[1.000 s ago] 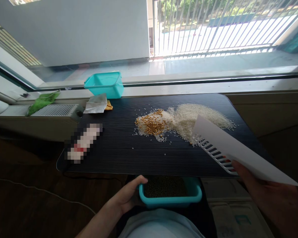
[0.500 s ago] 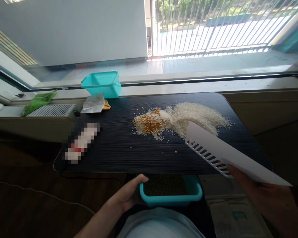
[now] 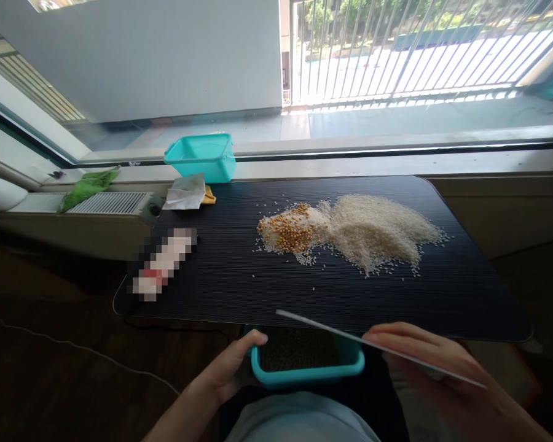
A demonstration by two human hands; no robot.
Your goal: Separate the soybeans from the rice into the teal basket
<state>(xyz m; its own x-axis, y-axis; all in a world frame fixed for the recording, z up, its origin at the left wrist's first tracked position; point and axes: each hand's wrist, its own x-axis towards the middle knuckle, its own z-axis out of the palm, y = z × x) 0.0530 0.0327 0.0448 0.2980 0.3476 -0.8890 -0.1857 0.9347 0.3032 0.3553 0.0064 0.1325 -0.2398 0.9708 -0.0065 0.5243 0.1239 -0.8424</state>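
My left hand (image 3: 237, 362) grips the left rim of a teal plastic tub (image 3: 311, 373), its thumb over the edge. The tub sits at my lap, below the table's front edge, with small dark grains (image 3: 299, 350) inside. In my right hand (image 3: 428, 353) is a thin white slotted plastic sheet (image 3: 322, 324), seen edge-on and reaching over the tub; its slots are hidden. Beyond it on the table lies a pile of white rice (image 3: 378, 227). Yellow beans (image 3: 295, 230) are mixed into the rice at the pile's left end.
The dark table (image 3: 221, 264) bears a blurred-out item (image 3: 166, 264) at left and a crumpled wrapper (image 3: 187, 191) at back left. A second teal tub (image 3: 203, 159) stands by the window. A green cloth (image 3: 91, 187) lies on the radiator (image 3: 113, 202).
My right hand has brought the white sheet from over the rice down and left above the tub, turning it edge-on. The lone yellow bean near the table's front is out of sight.
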